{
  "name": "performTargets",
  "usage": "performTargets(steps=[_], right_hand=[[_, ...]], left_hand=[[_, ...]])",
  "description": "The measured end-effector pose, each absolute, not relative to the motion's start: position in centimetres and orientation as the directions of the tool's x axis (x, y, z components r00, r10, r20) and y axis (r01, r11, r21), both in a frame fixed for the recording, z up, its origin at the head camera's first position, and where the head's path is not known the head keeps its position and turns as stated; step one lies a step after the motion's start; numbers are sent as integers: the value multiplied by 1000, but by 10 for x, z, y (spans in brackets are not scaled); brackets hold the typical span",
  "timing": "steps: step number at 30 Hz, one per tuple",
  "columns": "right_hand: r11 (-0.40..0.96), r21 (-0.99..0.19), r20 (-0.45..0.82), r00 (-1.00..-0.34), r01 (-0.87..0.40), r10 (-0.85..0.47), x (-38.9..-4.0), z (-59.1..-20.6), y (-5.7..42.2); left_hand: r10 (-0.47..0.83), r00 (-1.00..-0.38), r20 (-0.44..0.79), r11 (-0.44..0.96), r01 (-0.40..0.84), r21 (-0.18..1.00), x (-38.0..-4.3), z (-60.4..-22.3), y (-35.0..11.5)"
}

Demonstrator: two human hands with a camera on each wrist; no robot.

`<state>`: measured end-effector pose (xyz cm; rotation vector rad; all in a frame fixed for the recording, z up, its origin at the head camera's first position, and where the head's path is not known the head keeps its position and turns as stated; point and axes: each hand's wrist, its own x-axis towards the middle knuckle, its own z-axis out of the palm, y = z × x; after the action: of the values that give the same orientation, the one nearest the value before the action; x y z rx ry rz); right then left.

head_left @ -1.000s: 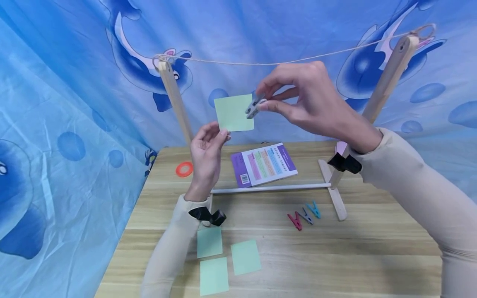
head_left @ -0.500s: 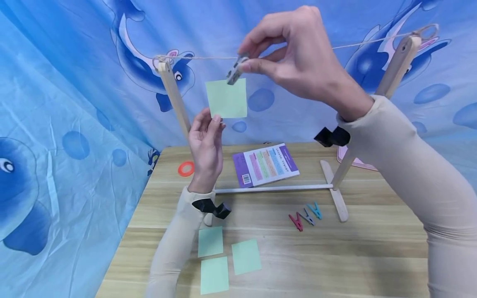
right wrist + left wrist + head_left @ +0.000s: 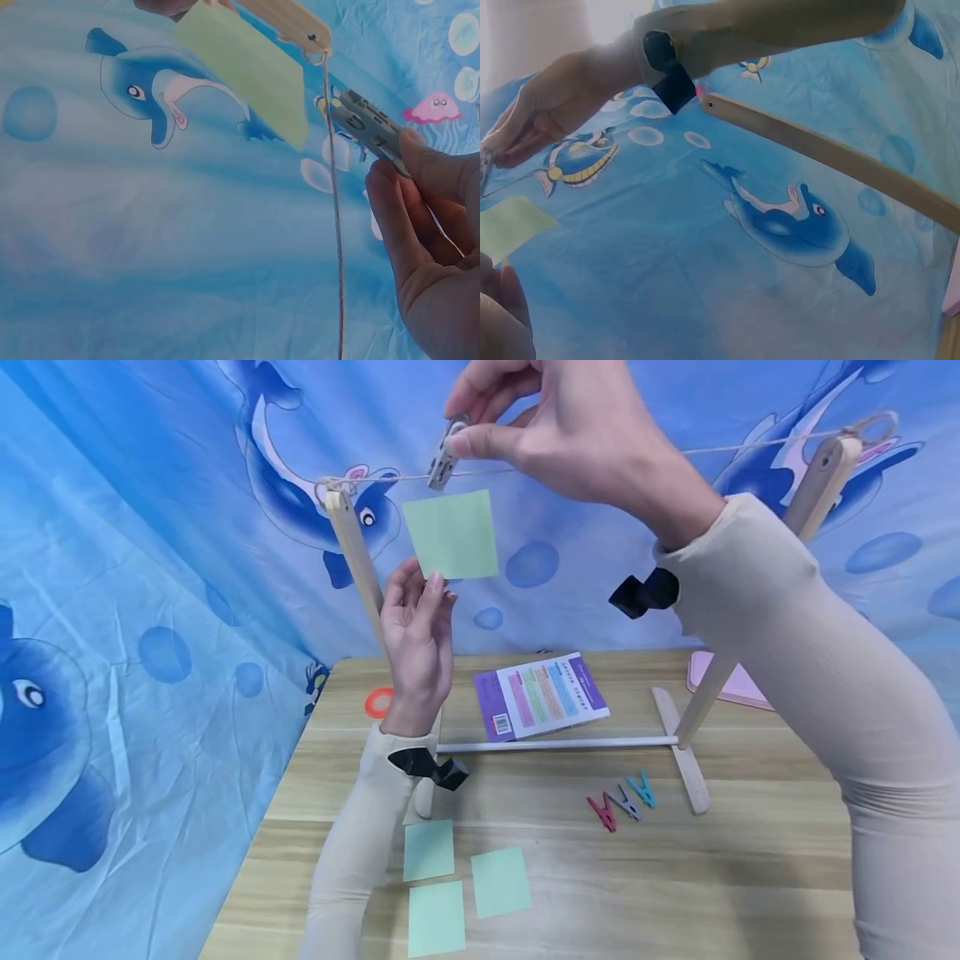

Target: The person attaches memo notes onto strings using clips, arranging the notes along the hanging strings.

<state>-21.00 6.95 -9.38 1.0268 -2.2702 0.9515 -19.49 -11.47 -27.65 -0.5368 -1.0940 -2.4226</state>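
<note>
My left hand [image 3: 417, 643] pinches a pale green paper square [image 3: 453, 537] by its lower edge, near the left corner, and holds it up under the string [image 3: 738, 447]. Above it, my right hand [image 3: 577, 431] pinches a grey clothespin [image 3: 444, 456] between thumb and fingers, its nose pointing down. In the head view the nose overlaps the string, just over the paper's top edge. From the right wrist, the clothespin [image 3: 367, 126] lies near the string [image 3: 337, 225], on the other side from the paper [image 3: 259, 75]. Part of the string is hidden behind my right hand.
The string runs between two wooden posts [image 3: 354, 547], joined low down by a white rod [image 3: 558, 744]. On the table lie three green papers [image 3: 501, 882], a red clothespin [image 3: 602, 812], a grey-blue one [image 3: 626, 803], a light blue one [image 3: 642, 790], a purple book [image 3: 542, 696] and an orange ring [image 3: 378, 702].
Both hands have risen, the right one also moving left. The paper has come up close under the string. The clothespin has gone from the paper's right side to above its top edge.
</note>
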Motion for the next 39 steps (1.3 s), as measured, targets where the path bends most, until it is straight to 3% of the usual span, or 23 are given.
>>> performTargets(steps=[11, 19, 39], right_hand=[[536, -395, 601, -651, -746, -464, -219, -89, 61], [568, -339, 597, -638, -750, -486, -224, -88, 58], [556, -299, 586, -609, -775, -534, -228, -85, 46]], left_hand=[[-251, -869, 426, -680, 472, 561, -197, -268, -111], [-314, -878, 362, -729, 467, 501, -196, -260, -109], [-333, -875, 352, -756, 471, 454, -196, -255, -107]])
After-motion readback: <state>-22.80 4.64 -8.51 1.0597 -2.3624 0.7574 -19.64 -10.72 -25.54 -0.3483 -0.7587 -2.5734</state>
